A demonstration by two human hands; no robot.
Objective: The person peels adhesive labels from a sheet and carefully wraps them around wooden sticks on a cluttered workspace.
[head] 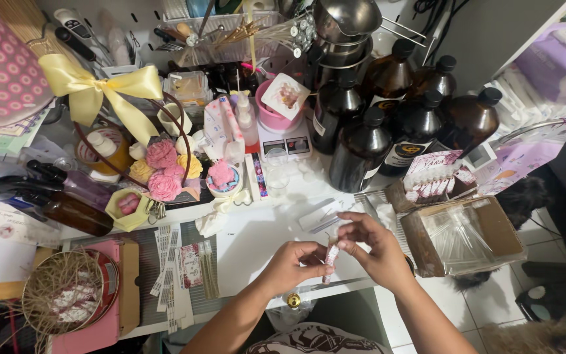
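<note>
— What do the hands hold at lower centre of the frame?

— Both close on one small narrow tube (330,259) with a pink patterned label. The left hand (293,262) pinches its lower part between fingertips; the right hand (371,246) grips the top, fingers curled tight.

— Where does that sit?

— Just above the white tabletop (257,239), near its front edge.

— And around it?

— Dark amber bottles (388,124) stand upper right, a cardboard box of clear bags (470,239) at right, pink and yellow flower-shaped pieces (165,167) left of centre under a yellow ribbon bow (96,85).
</note>
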